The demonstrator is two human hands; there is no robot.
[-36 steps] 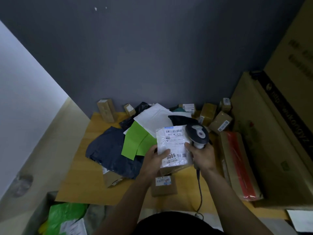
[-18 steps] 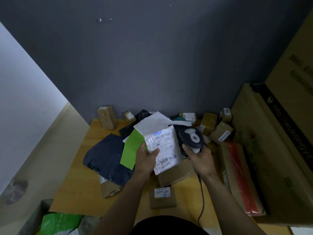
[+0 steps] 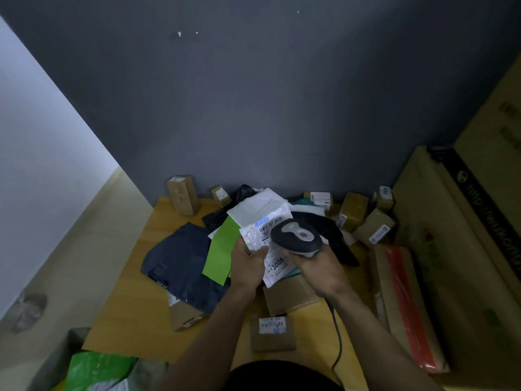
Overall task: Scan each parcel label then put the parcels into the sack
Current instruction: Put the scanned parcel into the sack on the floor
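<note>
Since the earlier frame the scanner (image 3: 296, 235) had swung in from beside the white parcel (image 3: 275, 263) to hang over the upper part of its label, covering some of the barcode, and the parcel had tipped a little. The fingers of the left hand (image 3: 248, 266) pinched the parcel's left edge, thumb on the printed face, holding it up off the desk (image 3: 135, 306). The fingers of the right hand (image 3: 318, 269) were wrapped round the scanner's handle, its cable trailing back toward the person.

This parcel looked to be at the scanning step and was not yet bagged. The green sack (image 3: 95, 368) lay well below and left of the left fingers, past the desk edge, with something pale in it. Beyond and beneath both sets of fingers many parcels waited: a dark blue bag (image 3: 180, 258), a green mailer (image 3: 222, 255), several brown boxes (image 3: 272, 333). Most of the job appeared to be left.
</note>
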